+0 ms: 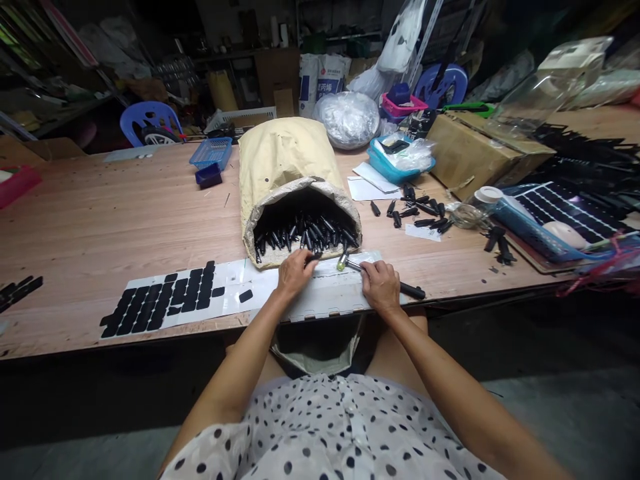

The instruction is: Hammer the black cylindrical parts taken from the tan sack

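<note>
A large cream sack lies on its side with its mouth towards me, full of small black plastic parts. Just in front of that mouth, my left hand is closed, its fingertips pinched on a small black part. My right hand grips a hammer by its shaft; the black handle sticks out to the right. The hammer's yellowish-green head points left, close to the sack's lip. Both hands are over a white board at the table's front edge.
Left of my hands, black pads lie on a white sheet. Loose black parts are scattered to the right, near a cardboard box and a blue basket. An open bag hangs below the table edge between my legs.
</note>
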### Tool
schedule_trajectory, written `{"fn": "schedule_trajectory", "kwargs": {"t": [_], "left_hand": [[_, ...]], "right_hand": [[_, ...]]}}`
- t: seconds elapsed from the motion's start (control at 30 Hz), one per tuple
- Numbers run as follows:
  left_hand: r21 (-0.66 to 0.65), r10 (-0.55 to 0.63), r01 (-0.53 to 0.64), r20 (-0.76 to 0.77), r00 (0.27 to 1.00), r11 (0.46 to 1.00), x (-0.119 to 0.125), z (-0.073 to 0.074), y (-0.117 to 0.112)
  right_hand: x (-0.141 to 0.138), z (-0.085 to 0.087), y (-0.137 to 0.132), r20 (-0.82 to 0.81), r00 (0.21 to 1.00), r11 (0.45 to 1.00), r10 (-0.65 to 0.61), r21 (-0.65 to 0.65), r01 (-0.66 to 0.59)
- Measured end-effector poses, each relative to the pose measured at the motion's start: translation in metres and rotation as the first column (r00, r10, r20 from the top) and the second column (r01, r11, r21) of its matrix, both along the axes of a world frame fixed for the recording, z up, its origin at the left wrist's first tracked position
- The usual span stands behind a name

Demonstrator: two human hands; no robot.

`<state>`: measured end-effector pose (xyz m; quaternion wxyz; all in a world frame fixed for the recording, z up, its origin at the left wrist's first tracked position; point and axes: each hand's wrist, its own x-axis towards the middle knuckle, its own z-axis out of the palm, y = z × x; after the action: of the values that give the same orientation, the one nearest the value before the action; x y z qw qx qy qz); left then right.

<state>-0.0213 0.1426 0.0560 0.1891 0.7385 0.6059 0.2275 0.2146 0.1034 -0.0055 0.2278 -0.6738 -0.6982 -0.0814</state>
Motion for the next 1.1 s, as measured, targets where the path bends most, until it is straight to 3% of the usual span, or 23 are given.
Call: {"fn": "schedule_trajectory", "kwargs": {"t": [0.13,0.3,0.83,1.1], "left_hand": [[-0.022,-0.158,0.158,-0.037,0.987,0.987,0.000,-0.015,-0.029],[-0.047,-0.142,0.143,0.029,0.989,0.989,0.001,-0.027,-0.031],[-0.086,-0.172,0.176,0.056,0.983,0.981,-0.003,-0.031,-0.027],[-0.097,-0.167,0.173,0.073,0.983,0.980,-0.003,-0.030,-0.023]], "right_hand": [[0.000,0.001,0.000,-0.003,1.000,1.000,-0.004,0.000,0.004],[-0.001,0.001,0.000,-0.005,1.000,1.000,-0.006,0.000,0.006],[0.000,-0.002,0.002,-0.024,1.000,0.999,-0.003,0.037,0.004],[-0.001,0.012,-0.001,-0.018,1.000,0.997,-0.021,-0.072,0.020]]}}
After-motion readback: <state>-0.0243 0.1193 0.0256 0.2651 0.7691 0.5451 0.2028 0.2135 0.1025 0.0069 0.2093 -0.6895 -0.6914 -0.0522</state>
